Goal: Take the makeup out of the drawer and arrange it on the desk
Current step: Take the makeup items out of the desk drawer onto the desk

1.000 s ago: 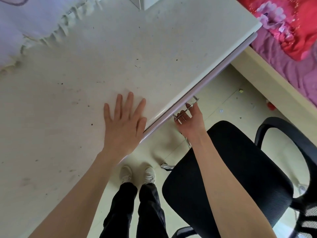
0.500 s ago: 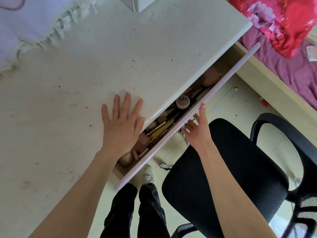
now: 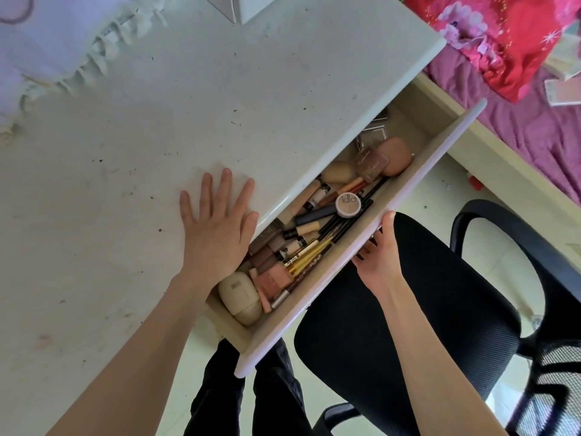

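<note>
1. The white desk [image 3: 132,146] is speckled with dark marks; a fringed pale cloth [image 3: 47,42] lies at its far left.
2. The left hand [image 3: 217,234] rests flat on the desk, fingers spread.
3. The right hand [image 3: 377,259] grips the front of the open drawer [image 3: 405,196] — makeup [image 3: 314,231] lies inside.
4. A black mesh chair [image 3: 424,325] stands beside the desk — a bed with a red quilt [image 3: 518,36] lies beyond.

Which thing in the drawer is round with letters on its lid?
The small round compact in the middle of the drawer. Its pale lid carries printed letters, and it lies on top of dark pencils; the things around it are long sticks, tubes or smooth cases.
</note>
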